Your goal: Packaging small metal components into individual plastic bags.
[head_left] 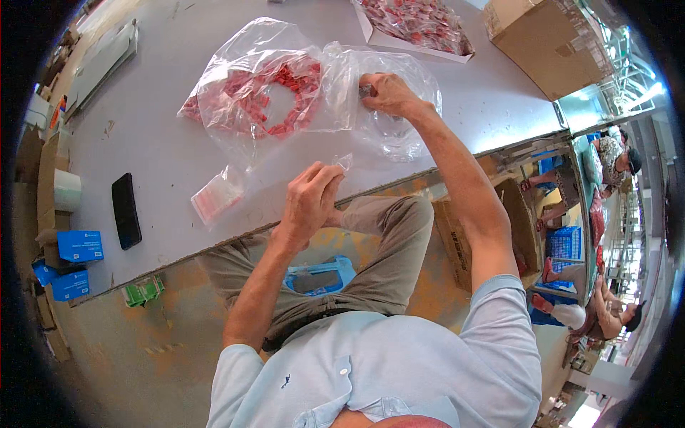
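Observation:
My left hand (311, 196) is above the table's near edge, its fingers pinched on a small clear plastic bag (344, 162) that sticks out past the fingertips. Farther forward and to the right, my right hand (392, 94) reaches onto a large clear plastic bag (410, 139). Its fingers are curled together over small dark, shiny pieces (367, 90), too small to name. Left of that hand, another clear bag (264, 39) lies open with many small red pieces (303, 75) heaped in a ring. A stack of small clear bags with red marks (217, 194) lies nearer me.
A white tray (457, 55) of red packets and a cardboard box (549, 46) stand at the far right. On the left lie a black phone (125, 211) and blue boxes (80, 246). A blue stool (321, 277) shows between my legs. Other people sit farther right.

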`<state>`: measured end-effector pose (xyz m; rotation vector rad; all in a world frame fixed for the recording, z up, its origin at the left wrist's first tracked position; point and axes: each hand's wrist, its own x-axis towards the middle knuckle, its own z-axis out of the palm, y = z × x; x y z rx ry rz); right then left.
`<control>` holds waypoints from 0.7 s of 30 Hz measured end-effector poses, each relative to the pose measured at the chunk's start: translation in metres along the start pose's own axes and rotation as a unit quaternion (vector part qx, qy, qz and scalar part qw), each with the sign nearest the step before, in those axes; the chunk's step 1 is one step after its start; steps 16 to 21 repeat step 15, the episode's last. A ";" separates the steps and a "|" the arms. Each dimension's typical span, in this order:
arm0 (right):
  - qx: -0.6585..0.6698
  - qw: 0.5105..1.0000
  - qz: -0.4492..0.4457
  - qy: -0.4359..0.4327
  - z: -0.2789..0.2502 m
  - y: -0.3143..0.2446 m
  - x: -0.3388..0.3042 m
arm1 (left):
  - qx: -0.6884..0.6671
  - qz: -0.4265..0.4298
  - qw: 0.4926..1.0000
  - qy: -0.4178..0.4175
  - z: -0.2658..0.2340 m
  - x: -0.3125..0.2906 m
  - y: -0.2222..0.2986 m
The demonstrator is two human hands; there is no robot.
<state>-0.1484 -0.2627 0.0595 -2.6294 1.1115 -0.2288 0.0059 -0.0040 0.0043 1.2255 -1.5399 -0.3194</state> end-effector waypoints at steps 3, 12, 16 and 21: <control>0.031 0.999 0.001 -0.037 0.002 0.008 0.001 | -0.026 -0.036 0.999 -0.008 -0.001 0.003 0.004; 0.098 0.994 0.010 0.055 0.009 0.026 -0.016 | -0.025 -0.043 0.999 0.007 0.000 0.002 0.002; 0.187 0.978 0.078 0.040 0.004 0.030 -0.017 | -0.016 -0.047 0.999 0.007 -0.001 0.002 0.004; 0.187 0.978 0.078 0.040 0.004 0.030 -0.017 | -0.016 -0.047 0.999 0.007 -0.001 0.002 0.004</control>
